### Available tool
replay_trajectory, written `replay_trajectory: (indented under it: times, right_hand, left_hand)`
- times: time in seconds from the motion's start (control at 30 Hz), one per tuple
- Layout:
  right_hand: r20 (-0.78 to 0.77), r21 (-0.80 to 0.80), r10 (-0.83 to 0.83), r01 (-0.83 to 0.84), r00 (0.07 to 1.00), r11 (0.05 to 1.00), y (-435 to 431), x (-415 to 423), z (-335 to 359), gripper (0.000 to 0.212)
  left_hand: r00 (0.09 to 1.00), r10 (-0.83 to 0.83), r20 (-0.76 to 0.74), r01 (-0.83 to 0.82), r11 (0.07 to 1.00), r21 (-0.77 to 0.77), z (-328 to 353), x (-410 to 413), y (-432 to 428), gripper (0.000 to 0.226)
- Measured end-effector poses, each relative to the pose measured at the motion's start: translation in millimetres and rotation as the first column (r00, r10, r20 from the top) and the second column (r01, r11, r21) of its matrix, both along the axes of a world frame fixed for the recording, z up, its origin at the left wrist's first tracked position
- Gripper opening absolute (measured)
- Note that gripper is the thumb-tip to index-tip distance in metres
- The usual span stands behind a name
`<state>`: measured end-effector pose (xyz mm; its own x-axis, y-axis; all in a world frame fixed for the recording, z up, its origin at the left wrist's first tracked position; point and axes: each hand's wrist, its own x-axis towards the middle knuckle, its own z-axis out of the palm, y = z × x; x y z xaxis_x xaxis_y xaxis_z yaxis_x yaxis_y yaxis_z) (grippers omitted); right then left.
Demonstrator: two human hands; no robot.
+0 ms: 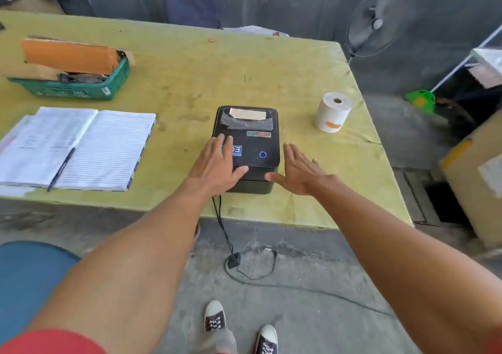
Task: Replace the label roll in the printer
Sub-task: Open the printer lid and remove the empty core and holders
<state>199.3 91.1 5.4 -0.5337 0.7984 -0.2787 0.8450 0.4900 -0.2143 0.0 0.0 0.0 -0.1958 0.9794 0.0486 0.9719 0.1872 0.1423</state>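
The printer [247, 147] sits closed on the table [190, 68], its lid down. The left hand [217, 163] lies flat on it, the right hand [298, 169] spread beside, neither gripping. The label roll [332, 112] stands apart, untouched, so the swap looks barely begun.

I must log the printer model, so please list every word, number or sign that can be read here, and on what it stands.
Blue sticker on the printer, partly under the left hand: perhaps "E", not sure.
Coloured stickers on the printer: too blurred.
Notebook pages: writing too small.
Tag on the green basket: too small.
Label on the cardboard box: blurred.
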Motion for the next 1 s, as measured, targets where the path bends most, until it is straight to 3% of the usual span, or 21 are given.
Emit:
replay_trajectory:
  times: [0.17,0.4,0.53,0.73,1.0]
  right_hand:
    - [-0.132,-0.103,-0.037,0.023,0.991,0.994,-10,-5,-10,0.091]
    - [-0.298,-0.18,-0.226,0.178,0.927,0.967,-12,-23,-15,0.053]
    - [-0.353,-0.228,-0.323,0.255,0.878,0.94,-14,-35,-18,0.055]
    - [-0.44,-0.319,-0.382,0.256,0.813,0.913,-18,-35,-23,0.057]
    - [-0.558,-0.227,-0.301,0.207,0.773,0.952,-18,-26,-33,0.067]
  left_hand:
    - [0.998,0.029,0.047,-0.025,0.996,-0.088,-3,0,-6,0.084]
    - [0.997,-0.005,0.074,0.006,1.0,-0.014,2,-12,3,0.064]
    - [0.995,-0.003,0.099,0.001,1.0,0.02,-2,-17,9,0.049]
    - [0.993,-0.027,0.112,0.019,0.997,0.071,-9,-18,10,0.045]
    - [0.994,-0.043,0.101,0.031,0.992,0.119,-17,-23,6,0.059]
